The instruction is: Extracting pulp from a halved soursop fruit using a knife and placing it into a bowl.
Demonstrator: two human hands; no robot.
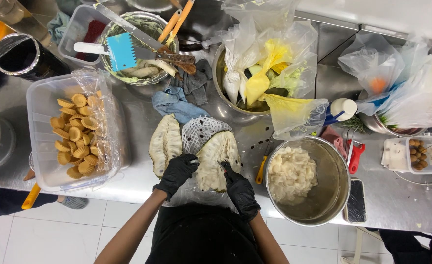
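On the steel table [142, 122], centre front: one split pale fruit half [215, 159], cut side up, partly over a white foam net sleeve [201, 131]. Left hand [178, 171], black-gloved, grip closed on the left edge of that fruit half, with a small pale item pinched at the fingertips; its kind cannot be told. Right hand [240, 190], black-gloved, grip clamped on the lower right edge of the same half. Second fruit half [165, 143], just beside to the left, lying free. Right of the hands: round metal bowl [323, 195] holding white fruit flesh [291, 173]; yellow-handled tool [261, 169] between bowl and fruit. Left: clear plastic tub [40, 146] of small fluted tart shells [76, 137]. Behind: blue cloth [177, 103], metal bowl of plastic bags [269, 63], glass bowl [150, 22] with a long knife [147, 41] and blue scraper [120, 51] laid across.
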